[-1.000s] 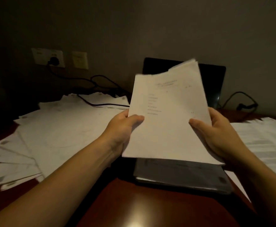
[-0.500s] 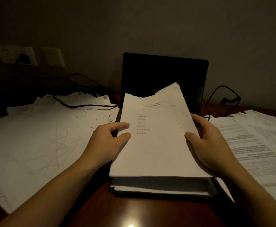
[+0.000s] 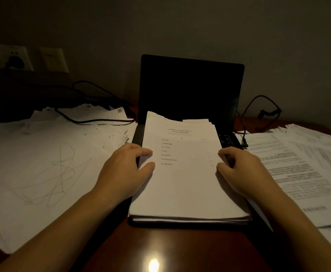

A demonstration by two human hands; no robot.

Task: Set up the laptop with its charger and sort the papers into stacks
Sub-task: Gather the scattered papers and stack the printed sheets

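A thick stack of printed papers [image 3: 182, 183] lies flat on the keyboard of the open black laptop [image 3: 190, 89], whose screen is dark. My left hand [image 3: 121, 173] rests on the stack's left edge, thumb and forefinger on the top sheet. On the right edge rests my right hand [image 3: 241, 171], thumb and forefinger touching the top sheet. A black charger cable [image 3: 94, 120] runs from a plug in the wall socket [image 3: 15, 60] across the papers to the laptop's left side.
Loose sheets, one scribbled on, spread over the desk to the left [image 3: 42, 163]. More printed sheets lie fanned to the right [image 3: 302, 163]. A second black cable [image 3: 266, 107] loops behind the laptop's right side. Bare red-brown desk [image 3: 160, 248] shows near me.
Both hands have lowered the stack from upright in the air down flat onto the laptop keyboard. The view has tipped down and moved closer.
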